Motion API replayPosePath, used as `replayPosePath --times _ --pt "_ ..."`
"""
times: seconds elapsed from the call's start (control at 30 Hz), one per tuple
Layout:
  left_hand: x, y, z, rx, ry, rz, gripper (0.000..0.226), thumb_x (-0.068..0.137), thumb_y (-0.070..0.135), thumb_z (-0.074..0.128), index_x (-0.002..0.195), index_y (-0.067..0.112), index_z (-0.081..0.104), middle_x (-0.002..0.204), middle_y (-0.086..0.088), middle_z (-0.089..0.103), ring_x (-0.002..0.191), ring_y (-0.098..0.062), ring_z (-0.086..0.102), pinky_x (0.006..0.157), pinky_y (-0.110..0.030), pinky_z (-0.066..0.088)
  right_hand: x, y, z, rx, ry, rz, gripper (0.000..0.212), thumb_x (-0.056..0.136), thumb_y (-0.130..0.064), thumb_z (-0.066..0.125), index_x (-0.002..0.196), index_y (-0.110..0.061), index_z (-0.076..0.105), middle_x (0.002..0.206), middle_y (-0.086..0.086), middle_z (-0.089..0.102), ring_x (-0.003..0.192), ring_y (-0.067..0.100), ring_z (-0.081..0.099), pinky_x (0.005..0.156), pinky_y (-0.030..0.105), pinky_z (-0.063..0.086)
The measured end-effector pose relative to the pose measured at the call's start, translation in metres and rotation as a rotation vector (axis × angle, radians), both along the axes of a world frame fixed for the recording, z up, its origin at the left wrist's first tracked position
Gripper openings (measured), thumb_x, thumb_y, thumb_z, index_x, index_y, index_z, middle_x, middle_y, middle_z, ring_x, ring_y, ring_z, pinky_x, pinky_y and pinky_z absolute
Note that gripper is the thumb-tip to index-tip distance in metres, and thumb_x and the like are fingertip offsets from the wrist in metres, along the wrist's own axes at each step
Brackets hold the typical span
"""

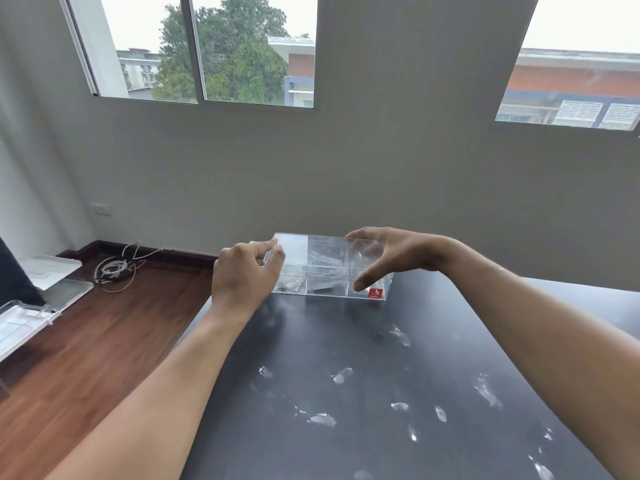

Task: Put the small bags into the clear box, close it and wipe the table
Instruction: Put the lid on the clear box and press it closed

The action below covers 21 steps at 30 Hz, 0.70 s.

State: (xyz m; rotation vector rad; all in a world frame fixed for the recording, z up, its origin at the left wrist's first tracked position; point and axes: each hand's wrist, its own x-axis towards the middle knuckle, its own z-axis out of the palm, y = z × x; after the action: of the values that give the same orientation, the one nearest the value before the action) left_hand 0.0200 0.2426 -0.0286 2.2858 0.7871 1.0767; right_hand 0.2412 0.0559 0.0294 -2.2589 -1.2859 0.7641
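Note:
A clear plastic box (327, 285) with inner dividers and a red sticker on its front right corner stands at the far left part of the black table (363, 393). Small clear bags (323, 258) show faintly inside its compartments. The clear lid (311, 245) sits on top of the box, tilted slightly. My left hand (244, 275) grips the lid's left end. My right hand (384, 254) holds the lid's right end, fingers over the top and thumb down the front. White smears and spots (343, 375) dot the tabletop in front of the box.
The table's left edge runs diagonally beside a wooden floor (86, 341). On the floor lie a coil of cables (114, 270) and clear and white plastic trays (52, 282). A grey wall with windows stands right behind the table.

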Motion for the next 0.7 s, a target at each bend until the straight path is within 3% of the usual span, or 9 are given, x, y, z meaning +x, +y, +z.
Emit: replayPosePath --times 0.13,0.3,0.43,0.7 --pt "0.000 0.003 0.002 -0.027 0.014 0.017 0.030 0.096 0.038 0.056 0.115 0.027 0.077 0.072 -0.004 0.073 0.088 -0.030 0.069 0.085 -0.037 0.052 -0.008 0.004 0.002 -0.007 -0.046 0.022 0.113 0.065 -0.042 0.098 0.157 -0.030 0.035 0.154 -0.017 0.046 0.140 0.004 0.044 0.109 0.021 0.033" --pt "-0.002 0.017 -0.002 -0.149 0.023 0.016 0.035 0.095 0.036 0.056 0.124 0.025 0.073 0.121 0.002 0.074 0.110 -0.023 0.069 0.101 -0.042 0.051 -0.027 0.017 -0.009 0.041 -0.174 0.054 0.119 0.064 -0.060 0.092 0.161 -0.034 0.027 0.148 -0.018 0.043 0.134 0.003 0.042 0.119 0.027 0.029" --pt "-0.005 0.018 0.001 -0.173 0.023 0.056 0.032 0.092 0.034 0.058 0.119 0.027 0.075 0.118 0.002 0.076 0.109 -0.025 0.069 0.099 -0.040 0.052 -0.031 0.020 -0.011 0.039 -0.219 0.083 0.114 0.064 -0.070 0.086 0.158 -0.045 0.026 0.141 -0.023 0.041 0.133 0.000 0.039 0.119 0.028 0.027" --pt "-0.003 0.016 0.003 -0.144 0.025 0.105 0.030 0.090 0.032 0.061 0.114 0.024 0.078 0.103 -0.002 0.079 0.099 -0.027 0.070 0.091 -0.037 0.054 -0.026 0.023 -0.014 0.035 -0.260 0.068 0.116 0.064 -0.071 0.085 0.160 -0.039 0.028 0.140 -0.020 0.047 0.133 0.007 0.047 0.120 0.034 0.033"
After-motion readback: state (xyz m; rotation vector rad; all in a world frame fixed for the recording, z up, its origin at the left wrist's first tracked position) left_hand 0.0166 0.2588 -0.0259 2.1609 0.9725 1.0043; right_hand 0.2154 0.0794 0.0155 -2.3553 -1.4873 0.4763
